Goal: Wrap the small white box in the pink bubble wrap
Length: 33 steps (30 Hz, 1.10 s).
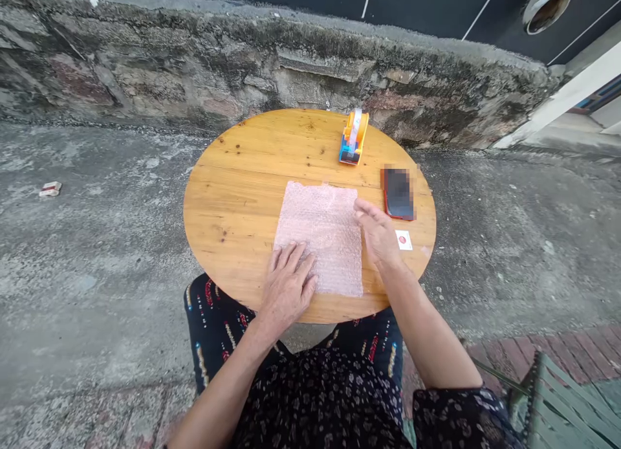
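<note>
A roughly rectangular piece of pink bubble wrap (pixel 320 226) lies flat on the round wooden table (pixel 228 190). My left hand (pixel 290 281) rests palm down on its lower left part, fingers spread. At the upper right edge of the wrap is my right hand (pixel 378 232), its fingers drawn together in a pinch on that edge; the thumb is mostly hidden. Whether anything lies inside or beneath the wrap cannot be seen.
A tape dispenser (pixel 354 137) in yellow and blue stands at the table's back right. Near the right rim lie a dark, red-edged phone-like object (pixel 398 193), partly pixelated, and a small white card (pixel 403 240). Behind runs a low stone wall (pixel 218 74). A green chair (pixel 557 397) is at lower right.
</note>
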Each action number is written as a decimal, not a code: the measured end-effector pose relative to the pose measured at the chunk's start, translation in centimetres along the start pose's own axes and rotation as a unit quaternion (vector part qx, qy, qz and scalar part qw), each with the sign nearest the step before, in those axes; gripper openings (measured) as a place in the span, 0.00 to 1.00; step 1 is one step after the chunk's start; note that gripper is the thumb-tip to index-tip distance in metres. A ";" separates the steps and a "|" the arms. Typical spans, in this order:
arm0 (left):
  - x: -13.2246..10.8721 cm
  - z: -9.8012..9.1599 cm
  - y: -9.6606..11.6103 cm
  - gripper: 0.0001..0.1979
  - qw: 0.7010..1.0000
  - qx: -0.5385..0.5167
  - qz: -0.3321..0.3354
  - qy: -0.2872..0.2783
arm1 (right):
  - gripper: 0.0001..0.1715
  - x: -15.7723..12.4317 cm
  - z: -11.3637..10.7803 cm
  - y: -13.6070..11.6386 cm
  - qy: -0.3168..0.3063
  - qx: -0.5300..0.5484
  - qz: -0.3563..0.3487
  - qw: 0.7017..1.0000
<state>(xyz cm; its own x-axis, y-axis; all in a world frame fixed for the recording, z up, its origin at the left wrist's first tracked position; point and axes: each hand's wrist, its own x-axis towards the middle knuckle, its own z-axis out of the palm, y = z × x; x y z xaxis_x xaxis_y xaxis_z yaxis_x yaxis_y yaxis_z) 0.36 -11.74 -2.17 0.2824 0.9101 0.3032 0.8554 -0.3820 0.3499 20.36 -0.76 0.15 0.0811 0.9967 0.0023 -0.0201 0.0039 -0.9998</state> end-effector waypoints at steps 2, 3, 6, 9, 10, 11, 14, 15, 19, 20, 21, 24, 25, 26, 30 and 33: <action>0.0 0.0 0.0 0.18 1.000 0.000 0.001 0.000 | 0.22 -0.4 -0.3 0.0 -0.007 -0.002 -0.011 1.000; 0.0 0.0 0.0 0.18 1.000 0.001 0.001 0.000 | 0.22 -0.8 -0.4 -0.1 -0.033 0.001 0.001 0.999; -0.1 0.0 -0.1 0.19 1.000 0.007 0.004 -0.002 | 0.21 -2.2 -0.1 -0.3 -0.091 0.039 0.057 0.993; 0.0 -0.5 -0.1 0.19 1.000 0.005 0.009 -0.009 | 0.21 -3.0 0.2 -0.2 -0.082 0.086 0.086 0.989; 0.2 -0.8 0.0 0.18 1.000 0.002 0.009 -0.008 | 0.21 -3.0 0.2 -0.1 -0.077 0.095 0.088 0.989; 0.6 -1.1 0.2 0.18 1.000 0.000 0.009 -0.005 | 0.21 -3.0 0.2 0.0 -0.074 0.101 0.089 0.988; 2.7 -1.8 0.8 0.17 1.000 0.008 0.029 0.001 | 0.22 -2.8 0.1 0.3 -0.074 0.107 0.086 0.988; 3.7 -1.9 1.1 0.17 0.999 0.011 0.044 -0.004 | 0.22 -2.8 0.0 0.4 -0.074 0.107 0.083 0.988; 7.2 -1.2 1.1 0.21 0.995 0.018 0.075 -0.061 | 0.24 -2.9 -0.1 0.6 -0.079 0.105 0.071 0.989; 7.7 -0.9 0.7 0.22 0.994 0.021 0.078 -0.074 | 0.24 -2.9 -0.1 0.7 -0.081 0.102 0.070 0.989; 7.9 -0.6 0.2 0.22 0.993 0.026 0.077 -0.082 | 0.24 -2.9 -0.1 0.8 -0.083 0.098 0.069 0.989; 7.1 -0.2 -2.1 0.22 0.994 0.039 0.068 -0.070 | 0.24 -3.0 -0.2 1.0 -0.083 0.093 0.070 0.990; 6.5 -0.2 -3.0 0.22 0.995 0.042 0.063 -0.060 | 0.24 -3.0 -0.2 1.1 -0.084 0.096 0.070 0.989; 5.7 -0.3 -3.9 0.22 0.996 0.041 0.056 -0.048 | 0.24 -3.0 -0.2 1.1 -0.085 0.099 0.070 0.989; 2.6 -1.1 -6.1 0.21 0.999 0.030 0.011 -0.006 | 0.23 -3.0 -0.3 1.1 -0.095 0.088 0.063 0.990; 1.1 -1.5 -5.7 0.18 0.998 0.009 -0.023 0.054 | 0.23 -3.0 -0.3 1.0 -0.091 0.081 0.063 0.991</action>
<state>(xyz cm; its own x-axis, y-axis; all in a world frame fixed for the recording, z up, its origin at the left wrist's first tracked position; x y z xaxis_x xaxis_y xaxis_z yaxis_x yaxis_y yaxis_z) -4.89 -8.76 -2.47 0.1941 0.9038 0.3814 0.8749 -0.3353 0.3495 20.38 -3.74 -0.85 -0.1136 0.9880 -0.1043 -0.1786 -0.1235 -0.9761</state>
